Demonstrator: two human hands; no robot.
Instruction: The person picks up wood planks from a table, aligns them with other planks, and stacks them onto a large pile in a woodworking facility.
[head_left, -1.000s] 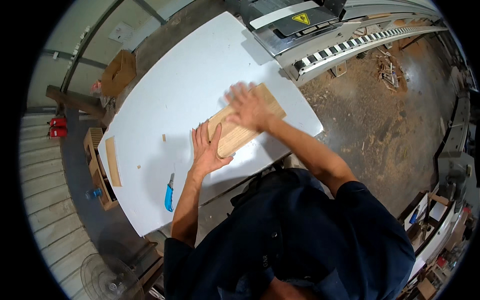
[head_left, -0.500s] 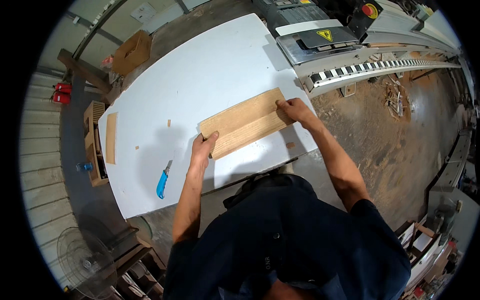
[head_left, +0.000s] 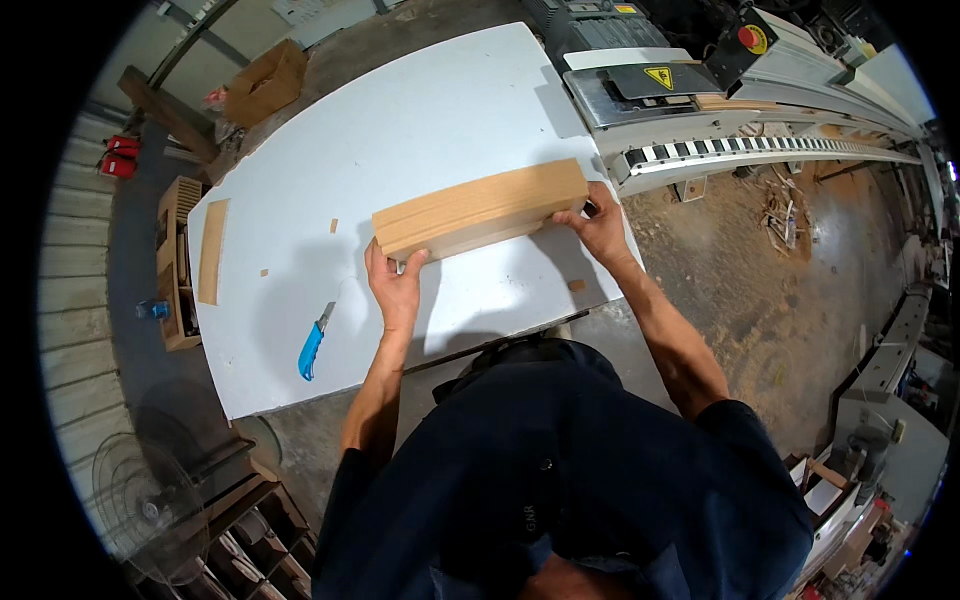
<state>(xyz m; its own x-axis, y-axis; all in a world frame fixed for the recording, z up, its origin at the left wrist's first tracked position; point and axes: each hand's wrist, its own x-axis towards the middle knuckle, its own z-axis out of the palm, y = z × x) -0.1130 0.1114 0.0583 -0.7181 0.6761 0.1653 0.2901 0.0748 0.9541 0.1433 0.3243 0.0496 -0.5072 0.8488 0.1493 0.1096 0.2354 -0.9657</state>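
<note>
Between my two hands is a long light-brown wooden board (head_left: pixel 480 208), a broad grained face turned up and a paler side toward me. My left hand (head_left: pixel 396 284) grips its left end, thumb on the near side. At the right end my right hand (head_left: pixel 598 228) holds the near lower corner, with some fingers hidden behind the wood. A blue-handled utility knife (head_left: pixel 312 352) lies on the white table (head_left: pixel 300 160), left of my left forearm, blade exposed. Small brown scraps, one of them a chip (head_left: pixel 577 286) near the front edge, lie about.
A thin wooden strip (head_left: pixel 213 252) rests at the table's left edge. Beyond the right edge stands a machine with a roller conveyor (head_left: pixel 720 148) and a red stop button (head_left: pixel 750 38). A cardboard box (head_left: pixel 265 84) sits at the far left, a fan (head_left: pixel 150 510) at lower left.
The board has tilted and moved slightly away from me, so a different face is up and its near side shows. Both hands have shifted their grip toward its lower near edge.
</note>
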